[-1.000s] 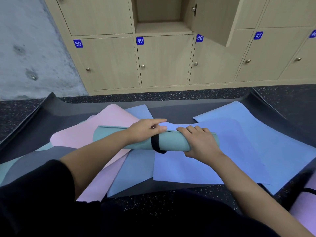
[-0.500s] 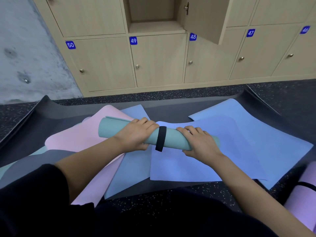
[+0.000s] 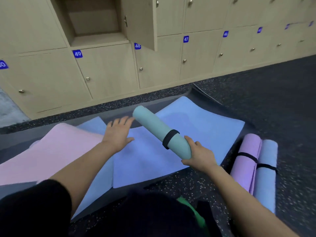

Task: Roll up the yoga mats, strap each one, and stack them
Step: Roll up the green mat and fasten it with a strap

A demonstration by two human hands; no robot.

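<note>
The fingers (image 3: 188, 139) of the right hand (image 3: 199, 157) are curled round the near end of the green roll (image 3: 152, 124). The roll is held off the floor, slanting up and away to the left, with a black strap (image 3: 170, 139) snug about its middle. The left hand (image 3: 119, 134) is flat with its fingers spread over the unrolled blue mat (image 3: 148, 165); the blur hides whether it touches. The step in hand appears to be carrying the strapped roll to the stack. The purple roll (image 3: 246, 159) and the pale blue roll (image 3: 266, 170) lie side by side, touching, on the speckled floor (image 3: 273, 103) to the right, each banded. Gripped by one end, the long foam tube could droop or telescope. A hold nearer the strap, then a gentle lay-down in the groove between those two, would likely serve best. The mats look soft, matte and springy; a pink mat (image 3: 56, 147) lies flat at left.
</note>
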